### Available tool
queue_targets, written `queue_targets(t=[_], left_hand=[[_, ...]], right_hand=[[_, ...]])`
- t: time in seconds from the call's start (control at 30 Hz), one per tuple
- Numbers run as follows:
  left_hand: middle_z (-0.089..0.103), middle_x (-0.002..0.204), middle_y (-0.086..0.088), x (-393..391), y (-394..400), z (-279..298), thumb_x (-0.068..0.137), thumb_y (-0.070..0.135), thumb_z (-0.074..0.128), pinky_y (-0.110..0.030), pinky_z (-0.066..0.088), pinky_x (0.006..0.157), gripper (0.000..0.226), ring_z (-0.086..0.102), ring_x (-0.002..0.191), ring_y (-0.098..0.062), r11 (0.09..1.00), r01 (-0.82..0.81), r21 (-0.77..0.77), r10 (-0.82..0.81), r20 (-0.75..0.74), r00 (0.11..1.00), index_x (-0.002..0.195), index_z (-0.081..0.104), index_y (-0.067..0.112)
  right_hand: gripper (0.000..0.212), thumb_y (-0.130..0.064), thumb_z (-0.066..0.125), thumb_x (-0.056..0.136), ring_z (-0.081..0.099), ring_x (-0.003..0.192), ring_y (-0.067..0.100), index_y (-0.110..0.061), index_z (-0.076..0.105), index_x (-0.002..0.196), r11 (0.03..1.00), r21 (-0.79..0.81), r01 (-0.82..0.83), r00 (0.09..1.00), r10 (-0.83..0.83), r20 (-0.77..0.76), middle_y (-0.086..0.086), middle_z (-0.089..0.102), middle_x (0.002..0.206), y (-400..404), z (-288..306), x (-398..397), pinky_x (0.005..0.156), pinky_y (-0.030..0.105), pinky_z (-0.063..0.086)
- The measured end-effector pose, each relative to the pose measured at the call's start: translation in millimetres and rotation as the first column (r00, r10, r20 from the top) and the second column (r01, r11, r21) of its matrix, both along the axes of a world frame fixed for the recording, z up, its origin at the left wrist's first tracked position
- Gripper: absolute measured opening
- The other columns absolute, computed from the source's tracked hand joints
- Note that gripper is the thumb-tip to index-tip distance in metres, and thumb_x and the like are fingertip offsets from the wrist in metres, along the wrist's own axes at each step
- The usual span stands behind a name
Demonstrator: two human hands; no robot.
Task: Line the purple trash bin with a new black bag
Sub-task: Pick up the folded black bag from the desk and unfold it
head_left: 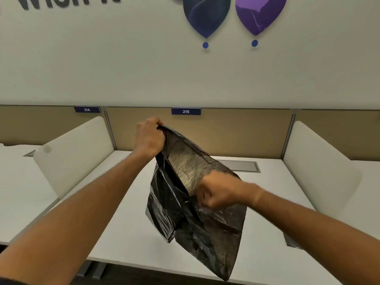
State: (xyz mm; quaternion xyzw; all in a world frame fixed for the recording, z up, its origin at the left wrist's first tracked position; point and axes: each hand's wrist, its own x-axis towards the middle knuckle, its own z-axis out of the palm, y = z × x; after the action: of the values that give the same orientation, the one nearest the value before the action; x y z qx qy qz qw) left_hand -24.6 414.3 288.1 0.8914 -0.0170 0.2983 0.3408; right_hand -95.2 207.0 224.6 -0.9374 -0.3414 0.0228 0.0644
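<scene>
The fingers [158,122] of the left hand [148,138] are curled tight around the upper edge of the black bag [197,229], pinching the plastic at the top of its mouth, at about 11 o'clock from the bag's middle. The right hand [218,191] is closed into a fist on the opposite edge of the mouth, at about 2 o'clock from the bag's middle; its fingers fold under and grip the plastic, though the hand is a little blurred. Between the two hands the mouth of the bag is pulled apart, and the pale, thin inside of the plastic shows through the gap. The rest of the bag hangs down crumpled and glossy, its lower corner pointing toward 5 o'clock, in the air above the white table [127,233]. Both bare forearms reach in from the lower corners of the view. White dividers [76,153] stand at 9 and 3 o'clock, a metal cable hatch [241,166] is set into the table behind the bag, and a tan panel at 12 o'clock carries a label reading 215 [185,111].
</scene>
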Motion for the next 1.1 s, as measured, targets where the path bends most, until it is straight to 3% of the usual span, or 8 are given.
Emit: queue_targets(t=[0.1,0.23,0.3,0.37,0.57,0.67,0.8,1.1], left_hand=[[0.067,0.094,-0.013,-1,4,1,0.092,0.006,0.051,-0.044,0.058,0.079,0.020,0.063,0.087,-0.031,1.000,-0.002,-0.019,0.002,-0.007,1.000,0.099,0.068,0.015],[0.065,0.091,-0.011,-4,10,1,0.093,0.007,0.051,-0.029,0.052,0.062,0.020,0.062,0.084,-0.026,0.997,-0.004,-0.076,0.004,-0.007,1.000,0.100,0.068,0.014],[0.065,0.087,-0.010,-7,13,1,0.093,0.006,0.051,-0.025,0.048,0.061,0.020,0.062,0.083,-0.025,0.993,-0.013,-0.113,0.012,-0.012,1.000,0.101,0.068,0.013],[0.066,0.087,-0.010,-10,21,2,0.094,0.007,0.052,-0.035,0.056,0.072,0.020,0.064,0.086,-0.027,0.992,-0.025,-0.127,0.023,-0.016,1.000,0.103,0.069,0.012],[0.068,0.089,-0.014,-26,55,-4,0.093,0.010,0.053,-0.047,0.057,0.084,0.018,0.064,0.089,-0.032,0.991,-0.107,-0.074,0.105,-0.036,0.994,0.099,0.069,0.016],[0.066,0.094,-0.015,-36,69,-9,0.093,0.011,0.053,-0.049,0.057,0.084,0.018,0.063,0.092,-0.034,0.985,-0.156,-0.078,0.152,-0.048,0.987,0.102,0.069,0.016],[0.068,0.099,-0.017,-54,84,-17,0.094,0.010,0.055,-0.048,0.058,0.081,0.019,0.065,0.089,-0.033,0.971,-0.230,-0.066,0.229,-0.034,0.973,0.107,0.069,0.012],[0.071,0.092,-0.017,-122,138,-43,0.092,0.016,0.057,-0.037,0.053,0.077,0.017,0.064,0.082,-0.031,0.881,-0.456,-0.127,0.450,-0.078,0.890,0.102,0.069,0.009]], right_hand=[[0.033,-0.043,0.071,0.078,0.052,0.074,0.015,-0.027,0.049,0.097,0.925,0.349,0.147,0.862,-0.293,0.414,-0.005,0.051,0.085,-7,17,18,0.058,0.027,0.046],[0.081,-0.055,0.072,0.075,0.047,0.102,0.025,-0.023,0.037,0.140,0.864,0.251,0.436,0.837,-0.492,0.238,0.010,0.046,0.111,-25,18,44,0.082,0.034,0.046],[0.058,-0.047,0.070,0.080,0.052,0.112,0.030,-0.019,0.058,0.130,0.860,0.174,0.480,0.866,-0.496,0.062,0.014,0.058,0.118,-33,13,54,0.093,0.038,0.045],[0.022,-0.024,0.067,0.081,0.063,0.097,0.031,-0.011,0.076,0.096,0.822,0.241,0.516,0.856,-0.501,-0.125,0.015,0.071,0.099,-39,7,59,0.079,0.033,0.049],[0.014,-0.002,0.061,0.075,0.053,0.057,0.016,-0.009,0.063,0.063,0.643,0.468,0.606,0.780,-0.597,-0.188,0.007,0.060,0.063,-59,3,71,0.048,0.021,0.036],[0.022,0.001,0.063,0.075,0.055,0.060,0.009,-0.019,0.061,0.064,0.630,0.511,0.585,0.782,-0.604,-0.150,0.001,0.062,0.065,-57,0,76,0.048,0.019,0.039],[0.015,-0.003,0.057,0.077,0.064,0.075,0.028,-0.009,0.070,0.071,0.612,0.558,0.560,0.797,-0.582,-0.162,0.013,0.069,0.075,-42,3,82,0.064,0.039,0.056],[0.010,-0.010,0.054,0.090,0.058,0.082,0.030,-0.016,0.058,0.083,0.614,0.664,0.427,0.898,-0.376,-0.231,0.013,0.062,0.084,32,-11,76,0.068,0.033,0.042]])
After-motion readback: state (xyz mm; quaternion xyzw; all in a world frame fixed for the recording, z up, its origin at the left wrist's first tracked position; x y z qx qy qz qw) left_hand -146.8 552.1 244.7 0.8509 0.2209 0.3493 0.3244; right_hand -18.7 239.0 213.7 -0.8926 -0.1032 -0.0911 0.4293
